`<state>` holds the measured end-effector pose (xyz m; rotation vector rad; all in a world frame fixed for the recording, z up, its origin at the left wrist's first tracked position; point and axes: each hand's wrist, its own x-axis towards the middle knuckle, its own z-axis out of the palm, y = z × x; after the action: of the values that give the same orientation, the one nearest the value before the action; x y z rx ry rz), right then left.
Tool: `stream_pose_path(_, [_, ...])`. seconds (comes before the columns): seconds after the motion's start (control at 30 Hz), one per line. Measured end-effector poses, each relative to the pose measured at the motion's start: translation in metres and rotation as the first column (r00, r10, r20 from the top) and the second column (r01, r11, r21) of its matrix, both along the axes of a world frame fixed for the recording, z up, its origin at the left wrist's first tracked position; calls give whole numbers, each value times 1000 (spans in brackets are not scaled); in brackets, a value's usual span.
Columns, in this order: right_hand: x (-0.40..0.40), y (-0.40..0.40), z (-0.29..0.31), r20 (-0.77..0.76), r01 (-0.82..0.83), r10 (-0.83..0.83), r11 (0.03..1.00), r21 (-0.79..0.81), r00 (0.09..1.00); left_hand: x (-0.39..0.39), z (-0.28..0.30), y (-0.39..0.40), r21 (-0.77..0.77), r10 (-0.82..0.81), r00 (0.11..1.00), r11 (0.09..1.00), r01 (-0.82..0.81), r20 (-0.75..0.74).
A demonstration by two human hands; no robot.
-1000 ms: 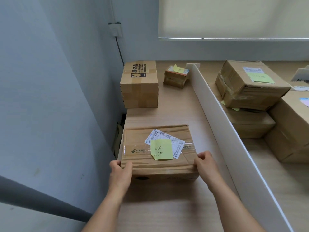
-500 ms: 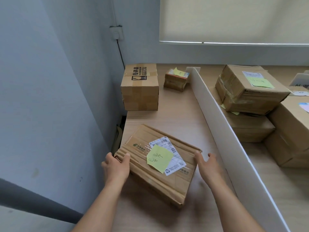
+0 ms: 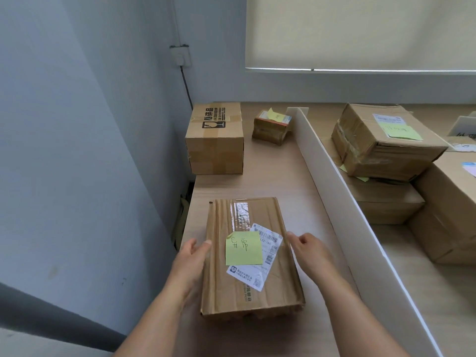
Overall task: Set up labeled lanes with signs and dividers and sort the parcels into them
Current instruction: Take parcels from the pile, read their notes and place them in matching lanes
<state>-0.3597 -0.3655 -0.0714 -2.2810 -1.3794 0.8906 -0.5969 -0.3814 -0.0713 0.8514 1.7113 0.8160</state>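
A flat cardboard parcel point(image 3: 247, 287) with a shipping label and a yellow-green sticky note point(image 3: 243, 248) lies lengthwise on the wooden table point(image 3: 273, 181), in the left lane. My left hand point(image 3: 190, 264) presses flat against its left side. My right hand point(image 3: 307, 247) touches its right side with relaxed fingers. A long white divider point(image 3: 332, 176) stands on edge to the right of the parcel. Farther back in the same lane sit a taller taped box point(image 3: 215, 140) and a small parcel point(image 3: 270, 126) with a yellow note.
Beyond the divider, stacked cardboard boxes point(image 3: 383, 140) with notes fill the right lane, and a white sign card point(image 3: 463, 130) stands at the far right. A grey wall point(image 3: 77, 150) runs close along the table's left edge.
The parcel has turned about a quarter turn, from lying crosswise to lengthwise. My hands moved from its near corners to its long sides.
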Motion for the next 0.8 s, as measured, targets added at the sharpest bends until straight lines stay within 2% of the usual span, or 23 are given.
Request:
stream_pose_path(0.1, [-11,-2,5,-104,-70,67,997,-27,992,7,-2,-1,-36,-100,994,994,99,-35])
stream_pose_path(0.17, [-15,-3,6,-122,-129,122,990,-58,985,10,-1,-1,-46,-131,989,991,128,-64])
stream_pose_path(0.3, [-20,-8,8,-41,-195,191,972,-132,981,11,0,-3,-96,-225,949,973,208,-222])
stream_pose_path(0.4, [-23,-12,8,-9,-192,192,976,-107,981,12,2,-8,-123,-247,903,968,217,-351])
stream_pose_path(0.6, [-23,-27,20,-61,-166,169,984,61,984,6,12,-22,52,-163,926,980,191,-341])
stream_pose_path(0.8, [-20,-53,38,-28,-140,152,958,251,988,4,31,-39,221,-169,899,936,275,-403])
